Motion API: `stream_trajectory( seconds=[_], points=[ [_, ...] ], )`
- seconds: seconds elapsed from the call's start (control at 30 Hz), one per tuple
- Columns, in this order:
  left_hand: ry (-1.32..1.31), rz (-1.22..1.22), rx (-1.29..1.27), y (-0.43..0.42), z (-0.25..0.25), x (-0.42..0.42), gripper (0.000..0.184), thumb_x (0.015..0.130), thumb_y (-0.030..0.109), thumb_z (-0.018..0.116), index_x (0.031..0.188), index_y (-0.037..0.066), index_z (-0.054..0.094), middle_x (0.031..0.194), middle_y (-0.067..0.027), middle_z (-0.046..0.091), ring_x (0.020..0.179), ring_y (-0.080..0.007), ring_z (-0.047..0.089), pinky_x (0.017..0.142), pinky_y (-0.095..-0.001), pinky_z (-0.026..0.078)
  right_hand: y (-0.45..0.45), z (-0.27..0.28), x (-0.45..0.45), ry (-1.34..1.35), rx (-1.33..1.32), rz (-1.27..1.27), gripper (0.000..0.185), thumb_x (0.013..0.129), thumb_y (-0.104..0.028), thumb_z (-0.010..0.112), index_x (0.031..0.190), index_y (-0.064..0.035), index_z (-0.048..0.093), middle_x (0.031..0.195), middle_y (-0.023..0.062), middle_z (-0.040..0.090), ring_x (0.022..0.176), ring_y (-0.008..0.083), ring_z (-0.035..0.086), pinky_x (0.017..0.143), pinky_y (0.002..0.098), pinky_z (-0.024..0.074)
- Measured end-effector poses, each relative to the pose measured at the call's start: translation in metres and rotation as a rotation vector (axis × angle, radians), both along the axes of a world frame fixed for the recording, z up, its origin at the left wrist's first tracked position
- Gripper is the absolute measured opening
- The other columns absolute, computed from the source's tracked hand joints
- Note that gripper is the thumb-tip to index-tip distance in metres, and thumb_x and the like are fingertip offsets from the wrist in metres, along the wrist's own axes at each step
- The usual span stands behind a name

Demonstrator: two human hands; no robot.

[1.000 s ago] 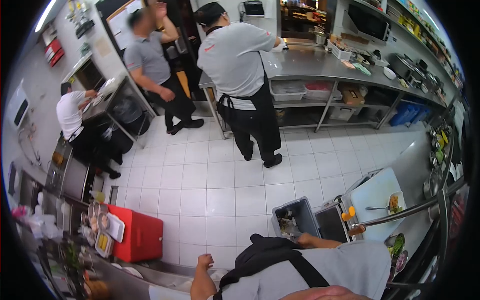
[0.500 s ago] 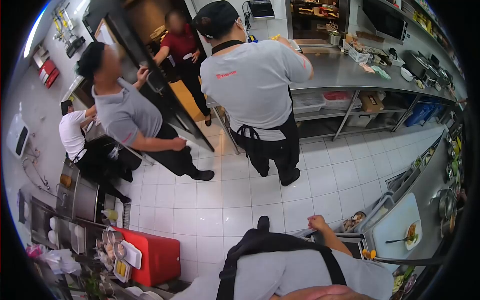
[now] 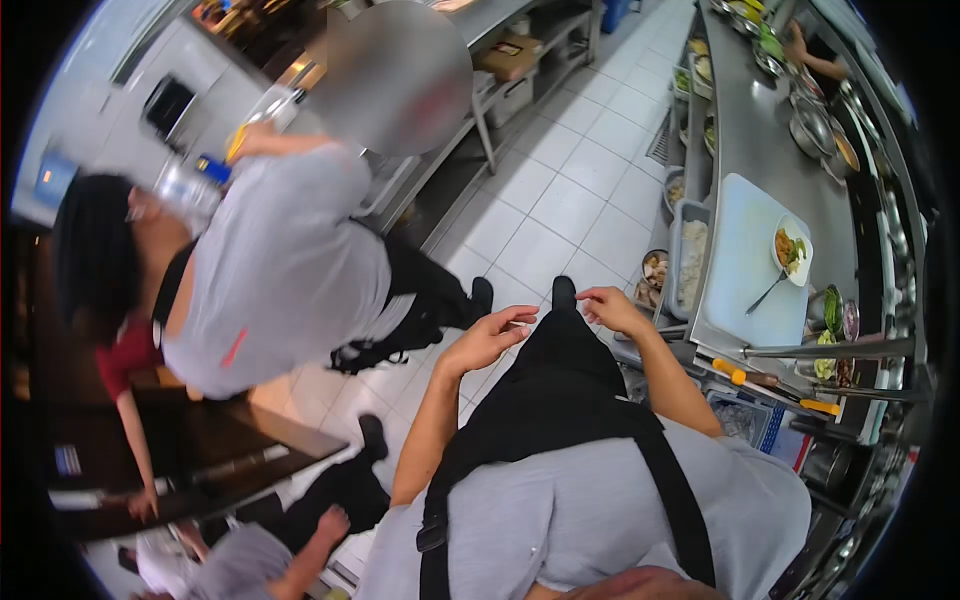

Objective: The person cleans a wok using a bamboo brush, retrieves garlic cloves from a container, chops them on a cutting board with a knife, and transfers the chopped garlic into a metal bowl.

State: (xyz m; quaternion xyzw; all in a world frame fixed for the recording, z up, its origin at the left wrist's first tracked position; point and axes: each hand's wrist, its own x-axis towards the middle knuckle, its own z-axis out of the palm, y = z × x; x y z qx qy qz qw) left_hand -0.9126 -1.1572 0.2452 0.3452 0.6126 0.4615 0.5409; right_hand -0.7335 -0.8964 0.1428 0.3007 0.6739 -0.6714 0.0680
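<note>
My left hand hangs in front of my black apron, fingers loosely bent and apart, holding nothing. To its right, my right hand is open too, its fingers stretched toward the left one without touching it. On the counter to my right lies a white cutting board. A white plate with food sits on the board, and a dark-handled utensil leans from its rim. Nearest to my right hand are a bowl of food and a grey tub of white contents.
A co-worker in a grey shirt stands close on the left. Another person is at lower left, beside a red sleeve. Yellow-handled tools lie by the counter's near edge. Metal bowls line the right counter.
My view has swung right, toward the counter with the plate. My left hand has come into view, and both hands are now in front of my apron.
</note>
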Motion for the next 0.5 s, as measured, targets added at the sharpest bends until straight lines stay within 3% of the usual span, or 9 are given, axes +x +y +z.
stream_trajectory(
  seconds=[0.13,0.2,0.23,0.27,0.33,0.4,0.47,0.5],
  points=[
    [0.067,-0.153,-0.059,0.115,0.016,-0.058,0.046,0.103,0.017,0.061,0.147,0.006,0.051,0.132,-0.0085,0.063,0.115,-0.0156,0.060,0.097,-0.0311,0.049,0.057,-0.006,-0.067,0.175,0.118,0.049,0.030,0.095,-0.007,0.055,0.122,-0.0009,0.069,0.084,0.0081,0.071,0.071,0.0151,0.066,0.070,0.0325,0.0561],
    [0.058,-0.146,-0.068,0.173,-0.015,-0.093,0.045,0.103,0.016,0.061,0.146,0.006,0.052,0.130,-0.0080,0.063,0.115,-0.0152,0.060,0.094,-0.0299,0.050,0.094,0.005,-0.094,0.127,0.171,0.084,0.033,0.095,-0.009,0.055,0.123,-0.0020,0.069,0.086,0.0098,0.073,0.071,0.0172,0.068,0.072,0.0348,0.0565],
    [-0.068,-0.109,-0.121,0.200,-0.038,-0.112,0.044,0.103,0.015,0.061,0.145,0.006,0.053,0.130,-0.0082,0.063,0.115,-0.0155,0.061,0.091,-0.0298,0.051,0.116,0.035,-0.102,0.126,0.228,0.109,0.033,0.095,-0.012,0.053,0.123,-0.0023,0.069,0.088,0.0112,0.073,0.072,0.0188,0.068,0.073,0.0354,0.0566],
    [-0.050,-0.067,-0.232,0.233,-0.031,-0.123,0.044,0.101,0.016,0.061,0.143,0.007,0.055,0.125,-0.0075,0.067,0.109,-0.0148,0.065,0.090,-0.0314,0.052,0.134,0.036,-0.108,0.097,0.161,0.107,0.033,0.095,-0.012,0.055,0.123,-0.0028,0.069,0.087,0.0102,0.073,0.072,0.0175,0.068,0.073,0.0342,0.0560],
    [-0.083,-0.005,-0.385,0.285,-0.084,-0.160,0.044,0.099,0.014,0.061,0.143,0.006,0.055,0.119,-0.0064,0.069,0.103,-0.0165,0.068,0.086,-0.0332,0.055,0.184,0.043,-0.125,0.062,0.083,0.131,0.032,0.096,-0.012,0.057,0.124,-0.0040,0.069,0.086,0.0082,0.072,0.073,0.0149,0.067,0.073,0.0317,0.0549],
    [0.060,0.051,-0.509,0.318,-0.187,-0.209,0.041,0.096,0.018,0.062,0.136,0.005,0.061,0.113,-0.0099,0.072,0.097,-0.0215,0.070,0.078,-0.0345,0.057,0.235,0.056,-0.151,0.093,0.170,0.154,0.031,0.097,-0.012,0.057,0.124,-0.0042,0.069,0.087,0.0083,0.072,0.074,0.0152,0.067,0.074,0.0319,0.0552],
    [0.986,-0.474,-0.518,0.317,-0.307,-0.268,0.039,0.091,0.021,0.064,0.125,0.004,0.068,0.096,-0.0125,0.074,0.086,-0.0233,0.071,0.067,-0.0372,0.058,0.286,0.084,-0.190,0.160,0.320,0.190,0.031,0.097,-0.012,0.056,0.124,-0.0040,0.069,0.088,0.0083,0.073,0.074,0.0150,0.067,0.074,0.0316,0.0552],
    [0.958,-0.664,-0.714,0.333,-0.308,-0.280,0.036,0.090,0.024,0.064,0.119,0.003,0.070,0.090,-0.0128,0.072,0.081,-0.0230,0.071,0.063,-0.0378,0.058,0.312,0.096,-0.211,0.187,0.282,0.149,0.032,0.096,-0.012,0.056,0.124,-0.0043,0.069,0.090,0.0096,0.073,0.076,0.0172,0.068,0.075,0.0327,0.0552]
  ],
)
